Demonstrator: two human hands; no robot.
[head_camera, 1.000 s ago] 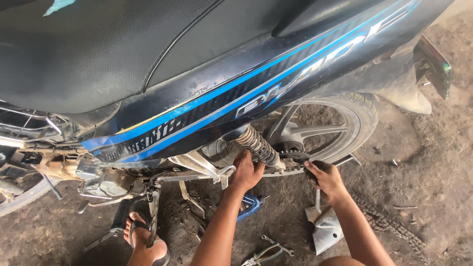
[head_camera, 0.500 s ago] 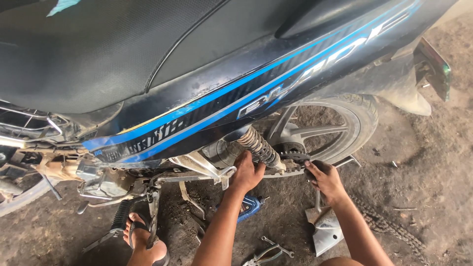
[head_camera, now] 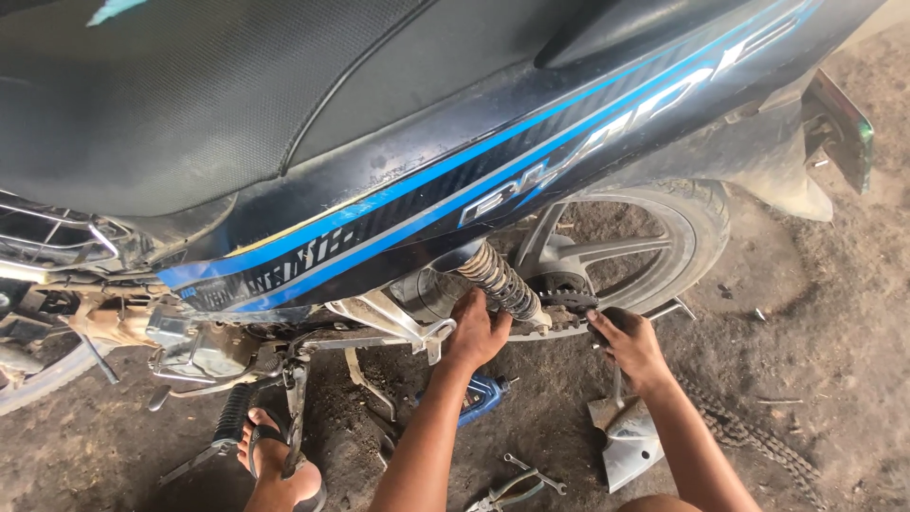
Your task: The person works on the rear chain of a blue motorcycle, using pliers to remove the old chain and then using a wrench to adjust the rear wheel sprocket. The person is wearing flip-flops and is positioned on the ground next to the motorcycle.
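- Since a second ago almost nothing has moved: both hands stay at the back wheel, and my view sits a tiny bit closer.
- Far left on the dirt floor (head_camera: pixel 834 379), I see the front tyre (head_camera: pixel 38 384) peeking in at the edge.
- Next comes my foot in a sandal (head_camera: pixel 275 465), beside the black foot peg (head_camera: pixel 230 417).
- Over it all leans the motorbike (head_camera: pixel 398 161), dark with blue stripes.
- My left hand (head_camera: pixel 477 332) has its fingers curled round the bottom of the spring shock (head_camera: pixel 498 280). It is closed on it.
- Under that arm lies a small blue thing (head_camera: pixel 482 398) on the ground, and some pliers (head_camera: pixel 507 488) near the bottom edge.
- My right hand (head_camera: pixel 627 343) is just right of the left one, by the toothed sprocket (head_camera: pixel 567 301) at the middle of the back wheel (head_camera: pixel 654 246). Its fingers are bent on a dark part there. I cannot tell how tight the hold is.
- Below that hand rests a shiny metal cover (head_camera: pixel 630 441).
- Right of it, a loose chain (head_camera: pixel 758 441) runs along the ground toward the bottom right corner.
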